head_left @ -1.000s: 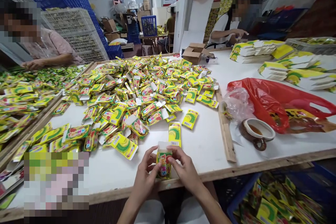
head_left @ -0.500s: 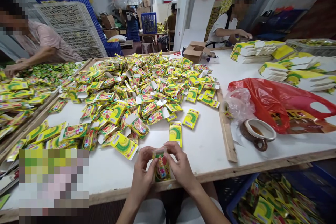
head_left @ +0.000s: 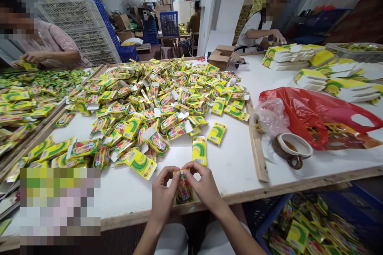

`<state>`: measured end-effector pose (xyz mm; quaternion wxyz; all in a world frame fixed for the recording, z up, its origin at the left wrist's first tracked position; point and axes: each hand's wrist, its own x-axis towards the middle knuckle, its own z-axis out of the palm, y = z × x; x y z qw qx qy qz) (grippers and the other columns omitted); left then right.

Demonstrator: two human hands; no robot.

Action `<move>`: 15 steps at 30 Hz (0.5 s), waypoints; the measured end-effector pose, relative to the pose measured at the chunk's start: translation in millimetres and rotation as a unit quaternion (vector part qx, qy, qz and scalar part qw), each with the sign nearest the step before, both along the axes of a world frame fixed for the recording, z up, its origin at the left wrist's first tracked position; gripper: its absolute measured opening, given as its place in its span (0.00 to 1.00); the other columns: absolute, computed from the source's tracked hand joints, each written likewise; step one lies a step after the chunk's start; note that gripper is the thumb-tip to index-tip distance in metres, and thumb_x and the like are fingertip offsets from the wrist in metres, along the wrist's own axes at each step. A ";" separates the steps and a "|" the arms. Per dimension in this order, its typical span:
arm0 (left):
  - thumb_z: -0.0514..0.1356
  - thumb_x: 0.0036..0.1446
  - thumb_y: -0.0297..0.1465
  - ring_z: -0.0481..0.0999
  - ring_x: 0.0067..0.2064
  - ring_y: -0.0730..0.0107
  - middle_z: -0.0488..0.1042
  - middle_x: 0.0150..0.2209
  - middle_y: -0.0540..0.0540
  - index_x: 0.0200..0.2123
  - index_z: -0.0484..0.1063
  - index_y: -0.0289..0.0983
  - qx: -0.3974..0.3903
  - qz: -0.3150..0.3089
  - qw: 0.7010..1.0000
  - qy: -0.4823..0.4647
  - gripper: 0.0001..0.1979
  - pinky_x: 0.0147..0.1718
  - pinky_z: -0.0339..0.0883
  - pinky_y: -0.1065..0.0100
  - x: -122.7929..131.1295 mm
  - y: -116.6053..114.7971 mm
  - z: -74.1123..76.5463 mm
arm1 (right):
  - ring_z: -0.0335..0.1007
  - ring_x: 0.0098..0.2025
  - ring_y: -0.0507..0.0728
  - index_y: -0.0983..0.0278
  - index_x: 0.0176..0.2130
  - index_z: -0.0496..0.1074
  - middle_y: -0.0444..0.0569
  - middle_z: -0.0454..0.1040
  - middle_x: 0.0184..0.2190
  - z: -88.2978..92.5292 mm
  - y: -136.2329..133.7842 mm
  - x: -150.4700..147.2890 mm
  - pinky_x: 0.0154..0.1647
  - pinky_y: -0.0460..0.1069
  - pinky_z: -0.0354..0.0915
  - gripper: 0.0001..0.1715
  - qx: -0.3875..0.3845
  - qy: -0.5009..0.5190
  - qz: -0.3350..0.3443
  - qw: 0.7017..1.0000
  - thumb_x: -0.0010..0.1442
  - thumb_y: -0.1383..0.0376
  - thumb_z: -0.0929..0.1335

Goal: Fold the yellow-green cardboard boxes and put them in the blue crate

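A small green and yellow printed carton (head_left: 184, 190) stands at the table's front edge, its printed front toward me. My left hand (head_left: 165, 189) pinches its top left corner between thumb and fingers. At the top right, my right hand (head_left: 203, 185) grips it the same way, with both thumbs close together at the upper edge. Just beyond my fingers lies a yellow carton (head_left: 199, 150) with a barcode. Another yellow carton (head_left: 217, 133) rests to its right. A large heap of similar cartons (head_left: 155, 103) spreads behind, several with white flaps sticking out.
A wooden strip (head_left: 257, 147) borders the heap on the right. Past it are a brown mug (head_left: 291, 149), a red plastic bag (head_left: 302, 111) and stacks of flat cartons (head_left: 290, 55). A blue crate (head_left: 273, 217) of cartons sits below right. Co-workers sit left and far right.
My thumbs have come closer together along the carton's top, where the pale open flap no longer shows. The co-worker at left has raised their hands with a yellow piece.
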<state>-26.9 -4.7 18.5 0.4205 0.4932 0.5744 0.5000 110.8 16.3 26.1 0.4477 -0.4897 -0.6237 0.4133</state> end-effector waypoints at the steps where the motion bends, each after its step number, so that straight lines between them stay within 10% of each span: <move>1: 0.59 0.55 0.35 0.74 0.34 0.68 0.75 0.32 0.46 0.33 0.73 0.35 0.003 -0.001 1.000 0.002 0.09 0.34 0.68 0.70 -0.8 -0.1 -1.5 | 0.69 0.31 0.53 0.64 0.33 0.73 0.46 0.75 0.28 -0.3 -0.5 0.3 0.35 0.47 0.65 0.06 -0.003 0.004 0.003 1.000 0.58 0.65 0.66; 10: 0.54 0.59 0.30 0.71 0.49 0.62 0.72 0.45 0.43 0.41 0.73 0.40 0.103 -0.021 0.986 0.127 0.09 0.49 0.66 0.60 -10.7 -16.2 -10.1 | 0.74 0.38 0.57 0.63 0.35 0.74 0.49 0.78 0.33 -4.1 -8.8 6.5 0.39 0.49 0.69 0.09 -0.029 0.045 0.016 0.998 0.59 0.62 0.65; 15: 0.58 0.56 0.28 0.64 0.57 0.57 0.66 0.53 0.40 0.50 0.64 0.40 0.189 0.058 0.930 0.308 0.17 0.56 0.58 0.52 -59.5 -11.5 -12.4 | 0.75 0.34 0.59 0.59 0.34 0.76 0.47 0.79 0.32 27.8 -41.3 127.5 0.32 0.47 0.70 0.11 -0.040 -0.161 -0.080 0.983 0.55 0.56 0.68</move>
